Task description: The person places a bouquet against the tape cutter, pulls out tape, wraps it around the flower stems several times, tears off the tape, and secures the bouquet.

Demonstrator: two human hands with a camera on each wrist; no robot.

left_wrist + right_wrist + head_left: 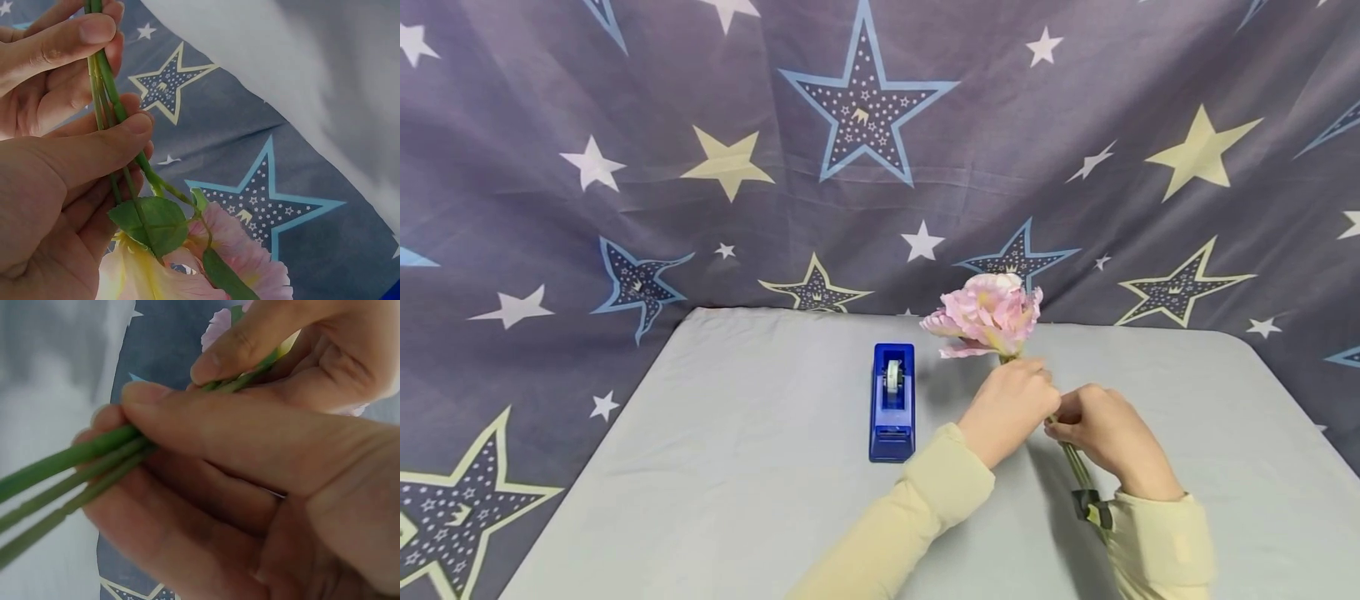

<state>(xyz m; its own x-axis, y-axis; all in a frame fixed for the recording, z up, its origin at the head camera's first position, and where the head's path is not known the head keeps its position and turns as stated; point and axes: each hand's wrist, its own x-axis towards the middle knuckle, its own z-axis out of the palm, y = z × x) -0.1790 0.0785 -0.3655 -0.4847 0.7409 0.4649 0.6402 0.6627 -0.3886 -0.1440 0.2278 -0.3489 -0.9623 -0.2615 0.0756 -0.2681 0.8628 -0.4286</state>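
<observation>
A bunch of pink artificial flowers [988,312] is held up over the right part of the table, blooms toward the back. My left hand [1013,408] grips the green stems just below the blooms, thumb pressed over them in the left wrist view. Lower on the same stems [69,462], my right hand [1108,433] pinches them between thumb and fingers, close beside the left. Green leaves [150,228] hang by the blooms [187,269]. Left of the hands stands a blue tape dispenser [892,417] with a roll of tape [892,377] in it; neither hand touches it.
A pale grey cloth covers the table [737,467]. Behind it hangs a dark curtain [820,217] printed with stars, meeting the table's back edge. A dark band [1086,503] shows near the right sleeve [1161,542].
</observation>
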